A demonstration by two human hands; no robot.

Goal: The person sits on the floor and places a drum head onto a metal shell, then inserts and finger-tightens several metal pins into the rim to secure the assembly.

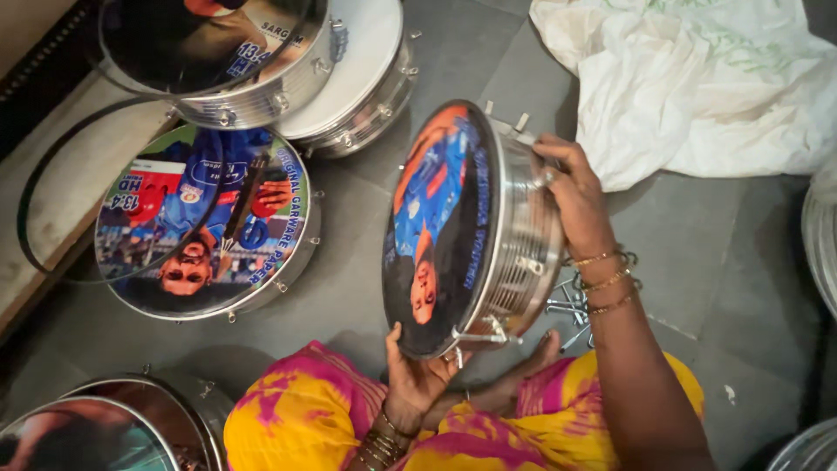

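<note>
She has a round, shiny steel-shelled frame drum with a printed picture skin (pixel 453 235) tipped up on its edge over her lap, the picture side facing away to her left. Her left hand (pixel 417 371) cups the lower rim from beneath, thumb pressed on the printed face. Her right hand (pixel 571 192) is closed over the top of the metal shell, fingers wrapped at the rim near a tuning bolt. Just below that upper grip, behind the drum, small loose silver bolts (pixel 571 310) lie on the grey stone floor (pixel 697 262). Further left of the lower grip, a second printed drum (pixel 209 222) lies flat. Above the right hand sits a crumpled white plastic sheet (pixel 697 78).
</note>
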